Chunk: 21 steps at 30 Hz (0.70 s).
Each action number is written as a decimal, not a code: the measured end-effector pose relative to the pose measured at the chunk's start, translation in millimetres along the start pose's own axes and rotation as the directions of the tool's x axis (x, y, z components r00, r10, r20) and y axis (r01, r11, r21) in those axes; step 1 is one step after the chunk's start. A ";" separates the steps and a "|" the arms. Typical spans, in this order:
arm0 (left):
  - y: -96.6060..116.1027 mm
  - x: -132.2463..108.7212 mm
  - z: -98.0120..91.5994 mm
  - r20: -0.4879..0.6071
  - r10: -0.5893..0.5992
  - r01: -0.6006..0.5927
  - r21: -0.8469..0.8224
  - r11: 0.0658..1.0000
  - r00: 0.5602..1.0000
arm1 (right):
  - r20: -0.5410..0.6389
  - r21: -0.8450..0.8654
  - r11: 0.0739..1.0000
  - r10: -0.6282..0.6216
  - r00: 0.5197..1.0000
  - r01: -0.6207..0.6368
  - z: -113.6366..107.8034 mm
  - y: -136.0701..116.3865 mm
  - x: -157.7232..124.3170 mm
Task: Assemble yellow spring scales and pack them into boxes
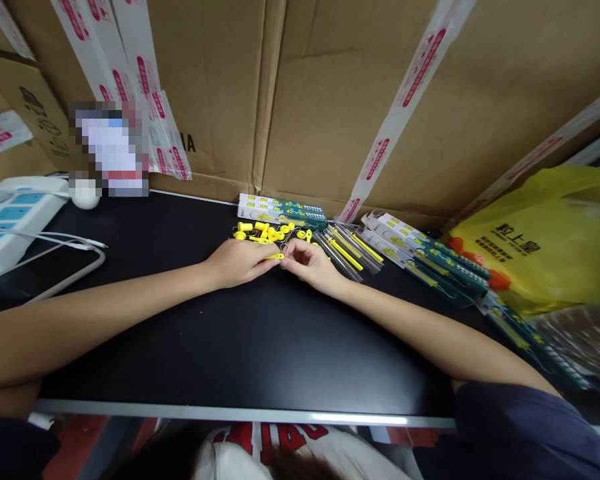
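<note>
My left hand (pixel 240 262) is closed, pinching a small yellow plastic piece (pixel 277 256) whose end shows past the fingertips. Against it, my right hand (pixel 309 265) is closed too, its thumb and fingers holding a thin metal ring (pixel 283 248) beside the yellow end. Just behind both hands lies a loose pile of yellow plastic parts (pixel 265 231). To the right of my right hand are several clear-wrapped yellow sticks (pixel 347 248). A white and green printed box (pixel 280 211) stands behind the pile.
More printed boxes (pixel 430 257) lie at the right, near a yellow plastic bag (pixel 540 233). On the left are a white power strip (pixel 15 217), cables and a phone-like device (pixel 55 270). Large taped cardboard (pixel 320 87) rises behind the black table (pixel 260 353).
</note>
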<state>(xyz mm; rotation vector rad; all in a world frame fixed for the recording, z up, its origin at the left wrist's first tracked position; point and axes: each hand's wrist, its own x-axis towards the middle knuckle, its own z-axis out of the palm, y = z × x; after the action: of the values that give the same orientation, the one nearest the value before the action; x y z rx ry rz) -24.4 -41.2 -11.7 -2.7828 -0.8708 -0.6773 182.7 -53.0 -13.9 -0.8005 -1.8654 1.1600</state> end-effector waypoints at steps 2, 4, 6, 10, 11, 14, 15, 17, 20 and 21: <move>0.6 0.2 0.1 0.000 0.019 -0.019 0.007 1.000 1.000 | -0.006 0.020 1.000 -0.014 1.000 0.014 0.1 0.8 0.8; 1.1 0.2 0.3 0.010 0.012 -0.012 0.025 1.000 1.000 | -0.003 0.047 0.999 0.004 1.000 -0.004 0.0 0.8 1.0; 1.1 0.0 0.6 0.018 -0.011 0.010 0.050 0.999 1.000 | -0.009 0.053 0.999 0.012 1.000 -0.012 -0.2 -0.1 0.5; 0.4 -0.8 1.5 0.043 -0.043 0.038 0.107 0.994 0.998 | -0.055 0.037 0.999 0.003 0.999 -0.001 -0.5 -2.0 -0.9; 0.4 -0.9 1.5 0.053 -0.048 0.042 0.111 0.993 0.997 | -0.069 0.034 0.999 0.005 0.998 -0.003 -0.5 -2.2 -1.1; 0.9 -1.0 0.7 0.067 -0.063 0.057 0.095 0.994 0.996 | -0.096 0.047 0.999 0.004 0.995 0.001 -0.2 -1.7 -0.9; 1.3 -1.0 0.3 0.062 -0.062 0.057 0.083 0.995 0.996 | -0.100 0.056 0.998 0.000 0.995 0.005 -0.1 -1.3 -0.8; 2.2 -0.8 -0.7 0.045 -0.049 0.046 0.060 0.997 0.998 | -0.103 0.074 0.997 -0.002 0.995 0.010 -0.1 -0.5 -0.7; 3.5 -0.1 -1.2 0.025 -0.046 0.044 0.070 0.997 0.999 | -0.097 0.080 0.997 0.028 0.995 -0.020 -0.6 0.4 -1.0; 3.9 0.2 -1.1 0.022 -0.056 0.054 0.085 0.995 0.998 | -0.096 0.081 0.996 0.042 0.995 -0.034 -0.8 0.5 -1.2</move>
<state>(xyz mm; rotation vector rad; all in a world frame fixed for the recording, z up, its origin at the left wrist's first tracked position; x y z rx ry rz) -22.5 -44.5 -10.7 -2.7071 -0.9604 -0.6009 184.1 -53.5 -14.5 -0.8363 -1.7211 1.1894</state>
